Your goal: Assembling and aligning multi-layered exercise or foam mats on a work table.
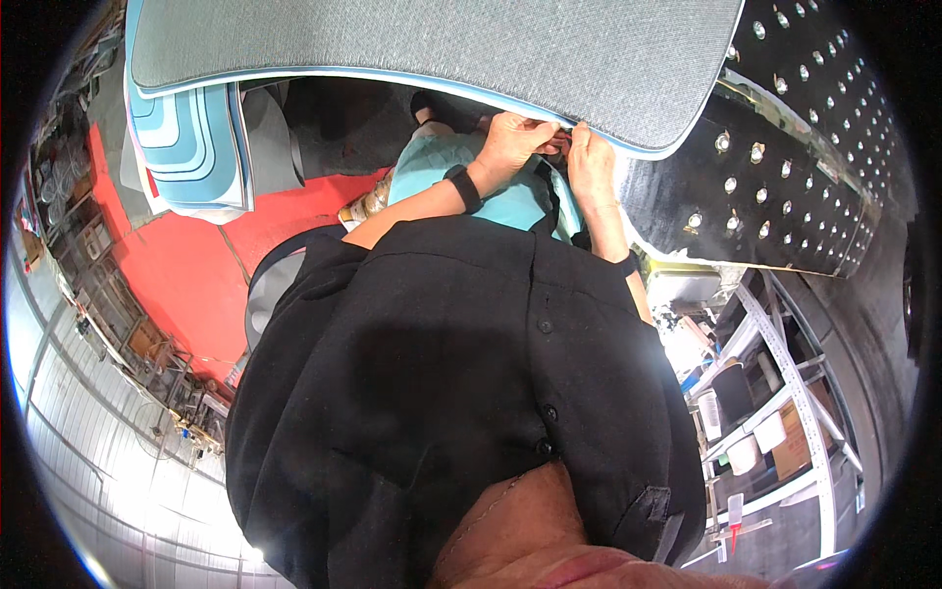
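Observation:
A large grey textured mat (432, 59) with rounded corners and a pale blue rim lies in front of me, its near edge overhanging toward my body. My left hand (514, 147) is at that edge, thumb and fingers pinched together by the rim. Close to its right, my right hand (592, 167) is also closed at the edge, its fingertips pressed against the rim. Whether something small sits between the fingertips is too small to see. Beneath the hands, turquoise cloth (432, 167) covers my lap.
Blue-and-white patterned mats (188, 147) hang down at the left, above a red floor covering (172, 280). On the right stands a black surface (775, 182) studded with rows of shiny round pieces. A white metal rack (800, 412) holding boxes and containers is at lower right.

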Available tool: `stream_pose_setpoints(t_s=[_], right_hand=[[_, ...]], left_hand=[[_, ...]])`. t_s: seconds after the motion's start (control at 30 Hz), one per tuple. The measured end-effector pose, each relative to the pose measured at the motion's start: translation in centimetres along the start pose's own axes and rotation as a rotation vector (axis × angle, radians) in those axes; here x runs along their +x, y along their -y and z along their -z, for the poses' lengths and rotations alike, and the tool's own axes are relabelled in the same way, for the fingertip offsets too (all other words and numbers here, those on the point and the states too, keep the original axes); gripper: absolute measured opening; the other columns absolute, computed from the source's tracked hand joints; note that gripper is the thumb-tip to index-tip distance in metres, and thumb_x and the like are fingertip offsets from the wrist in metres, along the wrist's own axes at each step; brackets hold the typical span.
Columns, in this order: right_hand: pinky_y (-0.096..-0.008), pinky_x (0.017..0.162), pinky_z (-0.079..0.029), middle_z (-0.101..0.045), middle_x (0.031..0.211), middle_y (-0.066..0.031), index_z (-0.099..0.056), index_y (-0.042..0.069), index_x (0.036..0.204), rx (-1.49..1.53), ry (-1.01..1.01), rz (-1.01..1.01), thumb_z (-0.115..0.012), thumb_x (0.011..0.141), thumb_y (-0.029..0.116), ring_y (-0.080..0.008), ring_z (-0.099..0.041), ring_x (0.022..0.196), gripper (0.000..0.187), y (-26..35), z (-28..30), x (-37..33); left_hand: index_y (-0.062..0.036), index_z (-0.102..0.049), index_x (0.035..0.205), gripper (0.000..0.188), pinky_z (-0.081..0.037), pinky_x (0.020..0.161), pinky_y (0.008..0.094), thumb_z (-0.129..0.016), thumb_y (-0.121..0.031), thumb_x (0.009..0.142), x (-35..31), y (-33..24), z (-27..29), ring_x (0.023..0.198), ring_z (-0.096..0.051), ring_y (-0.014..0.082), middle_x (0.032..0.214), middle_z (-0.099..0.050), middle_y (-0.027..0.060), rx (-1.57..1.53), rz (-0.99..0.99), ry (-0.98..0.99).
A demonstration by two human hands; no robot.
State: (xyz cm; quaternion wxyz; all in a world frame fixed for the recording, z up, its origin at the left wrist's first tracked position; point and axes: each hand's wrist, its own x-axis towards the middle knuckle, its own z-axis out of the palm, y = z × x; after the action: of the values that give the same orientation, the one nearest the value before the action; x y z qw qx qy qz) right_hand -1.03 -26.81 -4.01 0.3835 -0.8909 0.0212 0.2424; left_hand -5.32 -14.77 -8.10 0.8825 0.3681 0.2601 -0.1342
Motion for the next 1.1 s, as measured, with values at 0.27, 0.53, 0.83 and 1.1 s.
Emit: stream_pose_setpoints(t_s=[0.27, 0.53, 0.83, 1.1], right_hand=[[-0.0463, 0.067, -0.044, -0.057, 0.072, -0.0280, -0.060, -0.005, 0.073, -0.222, 0.071, 0.072, -0.035, 0.090, 0.029, -0.0423, -0.057, 0.074, 0.046, 0.7, 0.2, 0.4], [-0.0370, 0.058, -0.041, -0.055, 0.062, -0.0162, -0.060, -0.003, 0.071, -0.055, 0.040, -0.070, -0.034, 0.091, 0.043, -0.0270, -0.054, 0.062, 0.056, 1.2, 1.9, -1.1], [-0.0250, 0.048, -0.036, -0.046, 0.053, -0.0032, -0.055, -0.004, 0.068, 0.142, 0.025, -0.078, -0.038, 0.091, 0.047, -0.0104, -0.043, 0.053, 0.059, -1.5, 2.8, -2.5], [-0.0206, 0.041, -0.031, -0.044, 0.054, 0.0011, -0.053, 0.002, 0.067, 0.343, 0.095, -0.168, -0.038, 0.089, 0.052, -0.0078, -0.039, 0.045, 0.056, -0.9, 2.1, -2.0]], left_hand=[[0.0052, -0.058, 0.097, 0.017, -0.052, 0.069, 0.0274, -0.053, -0.004, 0.084, -0.1, -0.4, -0.5, 0.080, -0.062, 0.0200, 0.092, -0.062, 0.0146, -0.009, 0.045, -0.033], [0.0104, -0.055, 0.094, 0.025, -0.049, 0.077, 0.0321, -0.046, -0.011, 0.085, 0.1, -0.7, -1.3, 0.086, -0.060, 0.0233, 0.095, -0.060, 0.0171, -0.137, 0.167, -0.097], [0.0114, -0.046, 0.098, 0.035, -0.048, 0.079, 0.0373, -0.037, -0.022, 0.090, 0.2, -0.6, -0.8, 0.092, -0.058, 0.0337, 0.100, -0.056, 0.0260, -0.123, 0.239, -0.044], [0.0108, -0.045, 0.107, 0.045, -0.049, 0.078, 0.0371, -0.035, -0.031, 0.092, -0.3, -0.7, -0.2, 0.093, -0.058, 0.0329, 0.101, -0.056, 0.0243, -0.112, 0.164, -0.001]])
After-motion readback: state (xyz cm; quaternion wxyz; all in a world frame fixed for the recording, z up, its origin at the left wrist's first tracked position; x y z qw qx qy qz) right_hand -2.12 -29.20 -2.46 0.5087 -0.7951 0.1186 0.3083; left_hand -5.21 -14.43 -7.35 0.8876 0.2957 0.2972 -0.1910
